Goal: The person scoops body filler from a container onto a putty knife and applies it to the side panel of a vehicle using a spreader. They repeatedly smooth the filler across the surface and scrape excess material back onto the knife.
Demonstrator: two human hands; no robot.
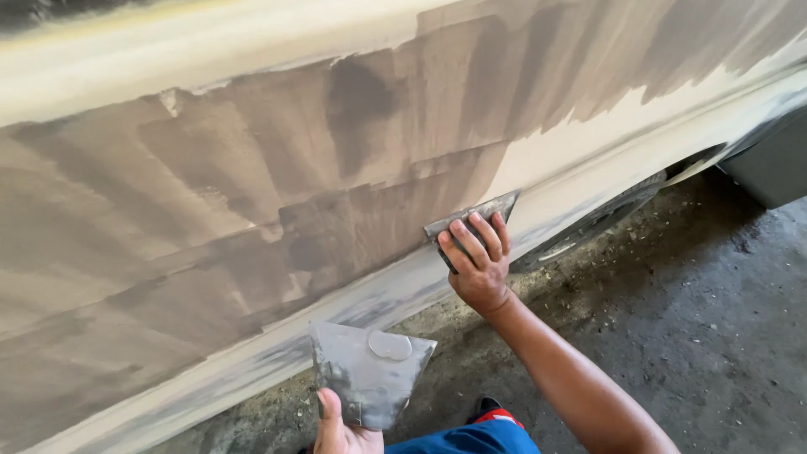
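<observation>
Pressing a grey spreader (472, 220) with the right hand (477, 262), fingers closed on it, against the lower edge of the car body panel (252, 168). Holding a putty-smeared mixing board (370, 372) in the left hand (340, 430), thumb clamped on its bottom corner.

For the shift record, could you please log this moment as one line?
right hand: presses spreader on filler-coated car panel | left hand: holds grey mixing board

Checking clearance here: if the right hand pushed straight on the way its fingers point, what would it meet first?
The right hand already presses a spreader against the car panel, fingers pointing up along it. Straight on, it would likely just slide over more grey filler; nothing else shows in that line.
</observation>
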